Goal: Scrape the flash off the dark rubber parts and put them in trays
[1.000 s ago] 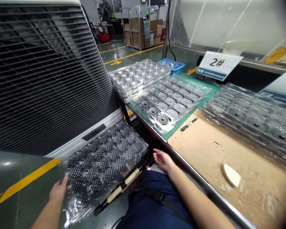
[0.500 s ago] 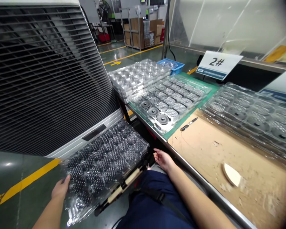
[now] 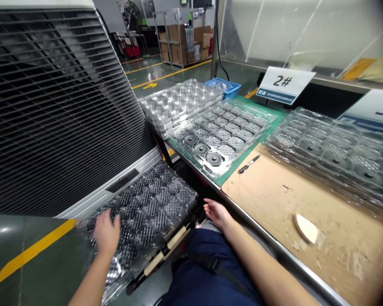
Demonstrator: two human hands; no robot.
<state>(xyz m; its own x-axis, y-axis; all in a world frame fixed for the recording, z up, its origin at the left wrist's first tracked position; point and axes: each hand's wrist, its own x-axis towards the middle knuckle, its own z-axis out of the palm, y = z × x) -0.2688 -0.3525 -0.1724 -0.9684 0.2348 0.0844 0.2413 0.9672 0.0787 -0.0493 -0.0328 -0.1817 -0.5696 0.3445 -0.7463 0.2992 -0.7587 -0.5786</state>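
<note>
My left hand (image 3: pixel 107 232) is over the near left part of a clear plastic blister tray (image 3: pixel 151 207) with dark round cups. Its thumb stands apart from the fingers, and nothing shows in its grasp; I cannot tell whether the fingertips touch the tray. Between that tray and the metal-edged workbench, my right hand (image 3: pixel 215 213) hangs with loosely bent fingers, holding nothing. On the green mat (image 3: pixel 276 123) lies another clear tray (image 3: pixel 228 127), with three dark round parts (image 3: pixel 214 158) in its nearest row of pockets.
Stacked clear trays (image 3: pixel 181 102) stand at the bench's far end beside a blue bin (image 3: pixel 231 90). More trays (image 3: pixel 335 148) lie on the right. A pen (image 3: pixel 249 164) and a pale leaf-shaped piece (image 3: pixel 306 228) rest on the brown board (image 3: pixel 271 199). A large louvered unit (image 3: pixel 60 110) rises at left.
My left hand has left the tray's left edge and moved right and up, over the cups. My right hand has hardly moved. The view has turned slightly right.
</note>
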